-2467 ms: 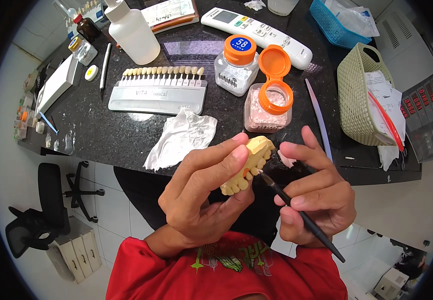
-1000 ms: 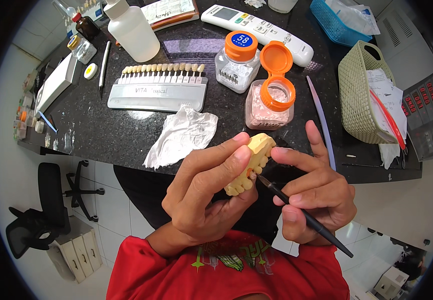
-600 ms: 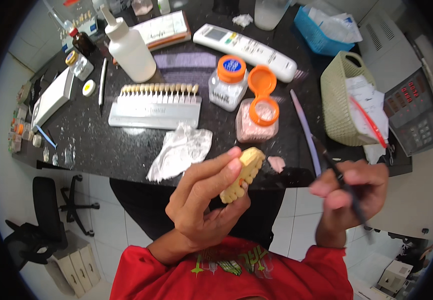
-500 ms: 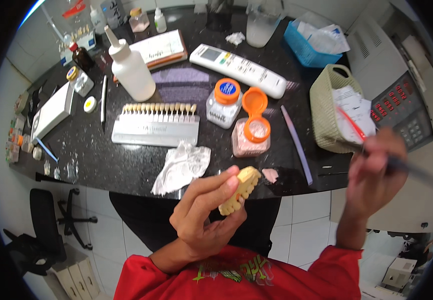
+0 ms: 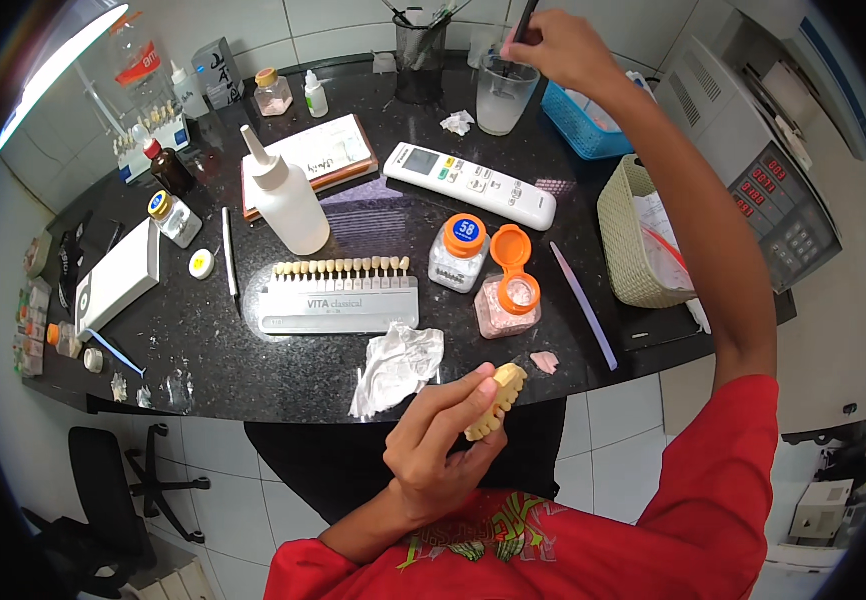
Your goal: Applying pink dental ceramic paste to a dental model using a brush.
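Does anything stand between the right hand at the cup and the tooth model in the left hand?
Along the counter, yes: the remote control and the open jar lie between the right hand and the tooth model. Above them, nothing visible blocks the way.

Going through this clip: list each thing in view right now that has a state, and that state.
Left hand: closed on the cast
Right hand: pinching the brush
Cast: held, tilted
Brush: pointing into the cup
Cup: upright, open
Pink jar: open
White jar: shut
Squeeze bottle: upright
Tissue: crumpled
Remote: face up
Display: lit
Lamp: lit
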{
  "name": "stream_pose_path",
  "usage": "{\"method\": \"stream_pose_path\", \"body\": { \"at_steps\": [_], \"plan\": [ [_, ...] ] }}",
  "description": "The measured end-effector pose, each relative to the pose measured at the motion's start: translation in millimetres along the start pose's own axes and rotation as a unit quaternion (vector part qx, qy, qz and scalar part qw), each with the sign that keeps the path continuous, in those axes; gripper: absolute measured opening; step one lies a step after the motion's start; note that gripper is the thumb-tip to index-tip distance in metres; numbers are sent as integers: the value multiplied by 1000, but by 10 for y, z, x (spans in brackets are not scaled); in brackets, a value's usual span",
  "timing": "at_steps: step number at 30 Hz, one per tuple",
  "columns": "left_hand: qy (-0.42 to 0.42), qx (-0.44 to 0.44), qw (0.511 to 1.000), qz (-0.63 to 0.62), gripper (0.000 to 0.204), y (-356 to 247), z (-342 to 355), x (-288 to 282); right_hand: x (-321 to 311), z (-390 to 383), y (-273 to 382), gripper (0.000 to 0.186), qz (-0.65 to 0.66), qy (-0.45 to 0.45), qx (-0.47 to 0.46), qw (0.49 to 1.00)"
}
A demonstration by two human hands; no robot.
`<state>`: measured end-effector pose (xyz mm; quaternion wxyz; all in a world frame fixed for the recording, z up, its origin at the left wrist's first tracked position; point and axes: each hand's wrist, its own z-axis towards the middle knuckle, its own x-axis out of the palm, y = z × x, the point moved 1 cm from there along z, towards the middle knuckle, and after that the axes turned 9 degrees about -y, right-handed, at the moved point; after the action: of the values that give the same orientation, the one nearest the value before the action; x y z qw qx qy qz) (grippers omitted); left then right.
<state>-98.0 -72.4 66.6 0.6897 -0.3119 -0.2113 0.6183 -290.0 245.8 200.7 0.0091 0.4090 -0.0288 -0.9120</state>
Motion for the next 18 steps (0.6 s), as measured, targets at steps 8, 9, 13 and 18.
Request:
{"method": "stream_pose_path", "body": {
  "at_steps": [8,9,13,18],
  "plan": [
    [21,-41,997,-54,51,-25,16,-169,-517,-119,405,28,-10,-60,87,994],
    [33,-36,995,-83,52,-76,25,-215,-904,-233,568,26,21,-87,98,991],
    [5,-27,995,-92,54,-55,-68,-489,-1364,-1091,741,30,141,-96,100,980],
    [-34,-38,997,-61,44,54,-5,-571,-1141,-2150,1445,22,456,-33,8,889]
  ]
}}
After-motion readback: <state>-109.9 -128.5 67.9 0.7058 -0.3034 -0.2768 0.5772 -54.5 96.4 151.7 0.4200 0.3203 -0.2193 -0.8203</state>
